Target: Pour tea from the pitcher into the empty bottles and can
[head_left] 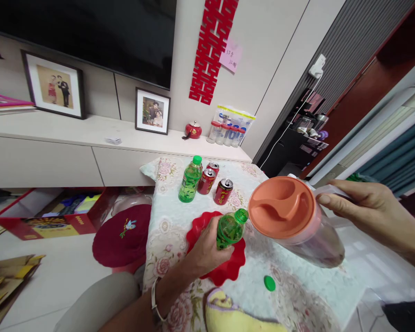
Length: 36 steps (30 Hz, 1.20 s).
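Observation:
My left hand (pixel 207 251) is wrapped round an uncapped green plastic bottle (pixel 230 228), tilted to the right over a red scalloped plate (pixel 240 265). Closed on its clear handle, my right hand (pixel 373 207) holds a see-through pitcher (pixel 318 242) with an orange lid (pixel 280 205). The pitcher tips left, its lid close to the bottle's mouth; some dark liquid shows inside. I cannot tell whether anything is flowing between them. A loose green cap (pixel 269 283) lies on the flowered tablecloth (pixel 297 295).
Behind the plate stand a capped green bottle (pixel 190 182) and red drink cans (pixel 223 191). A yellow cloth (pixel 231 316) lies at the near edge. Left of the table is a stool with a dark red cover (pixel 121 244). Glass jars (pixel 224 136) stand on the white cabinet (pixel 124 150).

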Tool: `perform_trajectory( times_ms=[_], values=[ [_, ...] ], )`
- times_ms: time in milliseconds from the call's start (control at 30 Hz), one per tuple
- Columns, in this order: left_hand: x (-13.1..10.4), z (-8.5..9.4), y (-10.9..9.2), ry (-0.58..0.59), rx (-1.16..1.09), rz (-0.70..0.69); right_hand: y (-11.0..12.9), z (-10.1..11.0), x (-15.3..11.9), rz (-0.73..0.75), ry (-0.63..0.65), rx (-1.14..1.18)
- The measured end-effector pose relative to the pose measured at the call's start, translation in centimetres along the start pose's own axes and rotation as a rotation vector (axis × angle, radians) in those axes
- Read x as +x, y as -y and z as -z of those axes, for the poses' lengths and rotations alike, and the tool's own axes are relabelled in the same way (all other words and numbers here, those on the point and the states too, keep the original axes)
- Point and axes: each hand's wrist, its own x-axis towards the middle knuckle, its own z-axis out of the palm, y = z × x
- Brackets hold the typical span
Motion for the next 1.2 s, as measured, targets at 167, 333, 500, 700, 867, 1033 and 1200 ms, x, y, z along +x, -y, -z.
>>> perform_trajectory(
  times_ms=[167,333,500,700,867,1033,1200],
  values=[
    [0.01,0.15,-0.32,0.010,0.020,0.001,0.15,0.06,-0.04,-0.004,0.002,0.010],
    [0.02,0.21,-0.44,0.015,0.018,0.013,0.38,0.07,-0.06,0.015,-0.007,0.038],
    [-0.08,0.16,-0.57,0.004,0.005,0.006,0.02,0.05,-0.14,0.026,-0.007,0.030],
    [-0.03,0.03,-0.41,-0.015,0.002,0.005,-0.28,0.17,-0.03,0.016,0.002,0.016],
    [-0.07,0.10,-0.58,0.001,0.012,0.012,-0.20,0.07,0.10,0.021,0.004,0.011],
    [-0.05,0.08,-0.59,-0.006,0.004,0.005,-0.33,-0.06,0.06,0.034,-0.003,0.009],
    [-0.05,0.13,-0.49,-0.008,-0.004,0.006,-0.45,-0.04,0.12,0.037,-0.006,0.020]
  ],
)
